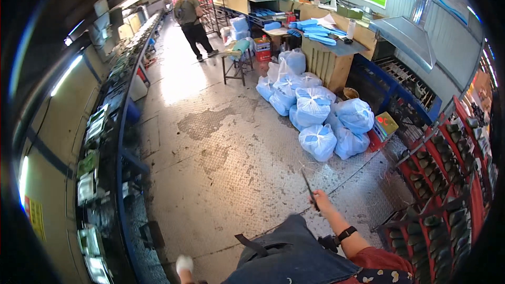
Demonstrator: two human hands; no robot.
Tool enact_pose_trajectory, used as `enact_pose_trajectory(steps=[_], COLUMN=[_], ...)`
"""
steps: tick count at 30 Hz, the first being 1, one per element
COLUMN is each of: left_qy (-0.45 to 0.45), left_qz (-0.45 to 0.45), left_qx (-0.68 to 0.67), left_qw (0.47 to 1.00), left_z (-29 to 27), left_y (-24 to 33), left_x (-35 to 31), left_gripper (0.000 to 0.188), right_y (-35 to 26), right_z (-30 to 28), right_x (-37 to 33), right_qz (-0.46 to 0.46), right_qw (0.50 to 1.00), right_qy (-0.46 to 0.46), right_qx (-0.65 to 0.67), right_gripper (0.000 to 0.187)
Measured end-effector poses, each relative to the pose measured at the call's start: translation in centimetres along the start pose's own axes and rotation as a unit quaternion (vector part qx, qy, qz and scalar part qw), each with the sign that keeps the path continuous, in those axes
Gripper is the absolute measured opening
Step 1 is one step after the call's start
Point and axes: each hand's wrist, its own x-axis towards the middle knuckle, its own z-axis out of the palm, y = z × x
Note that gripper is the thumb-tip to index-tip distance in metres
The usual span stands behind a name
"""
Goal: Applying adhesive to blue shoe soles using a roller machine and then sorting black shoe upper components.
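My right hand [321,203] is closed around a thin, dark, pointed tool [308,186]. Its exact kind I cannot make out; it points forward, above the metal floor. A dark watch [347,233] is strapped to that wrist, below a red sleeve. At the lower edge, my left hand [184,264] appears as a small white blur, perhaps gloved, and its fingers do not show. It hangs over the floor beside my dark blue apron [286,250], apart from other things. Tied bags with light blue contents [317,142] are heaped on the floor ahead of my right hand.
Along the left runs a long line with metal moulds [88,186]. Red racks [421,221] of dark, foot-shaped pieces stand at right. A bench [347,47] with blue insole-like pieces is beyond the bags, near a stool [235,63]. Another person [188,18] stands farther up the aisle.
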Motion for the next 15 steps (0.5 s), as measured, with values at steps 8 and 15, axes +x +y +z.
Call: enact_pose_trajectory(steps=[8,15], left_qy=[0.342,0.129], left_qz=[0.026,-0.015], left_qx=[-0.413,-0.109], left_qw=[0.844,0.985], left_z=[-48.5,-47.4], left_y=[3.8,0.9], left_x=[26.9,50.6], left_gripper=[0.035,0.024], right_y=[-13.3,-30.6], right_z=[1.5,12.7], right_x=[25.8,53.0], right_qz=[0.035,-0.104], right_qw=[0.987,0.992], right_qy=[0.142,0.063], right_qx=[0.067,-0.041], right_gripper=[0.014,0.025])
